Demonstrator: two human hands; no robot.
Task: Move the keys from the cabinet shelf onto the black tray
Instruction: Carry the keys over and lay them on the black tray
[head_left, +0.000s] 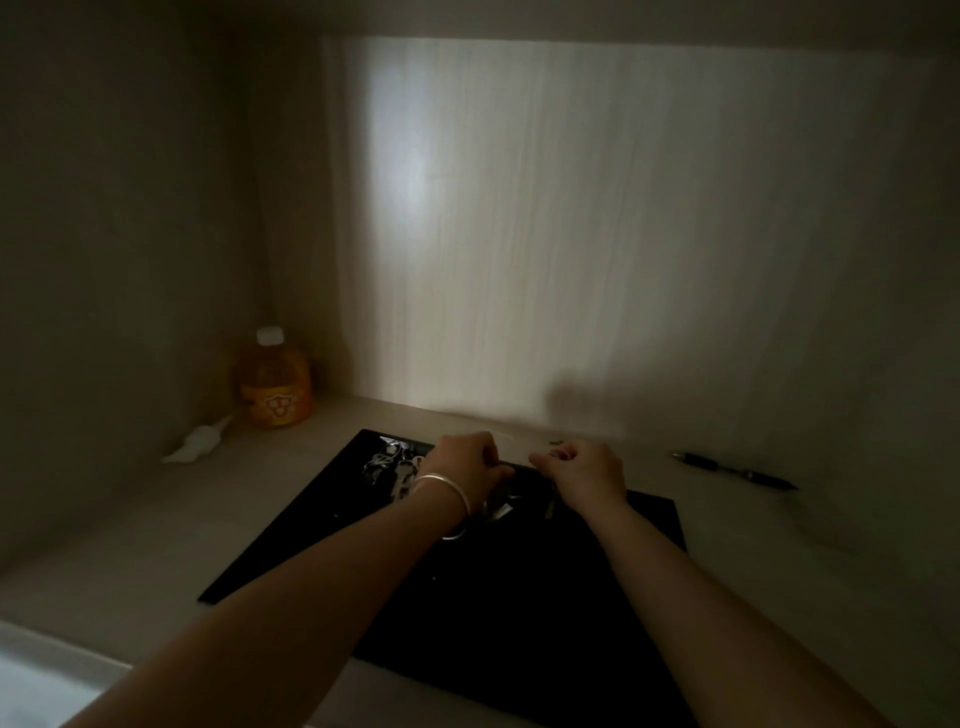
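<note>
The scene is looking very dim, almost like at night inside a cabinet. A pale patch of light is falling on the back wall (519, 234), brightest at its left part, and it is fading toward the right and the corners. The left wall (104, 208) is staying in deep shade. A soft shadow is lying on the back wall, low on the right. The tray (519, 597) is appearing as a flat black shape with no detail. The hands and arms are looking dull and slightly blurred. The bottle (272, 384) is showing weak orange colour, not sharp. Straight edges are bending a little near the frame borders, and a grey glow is sitting in the bottom left corner.
</note>
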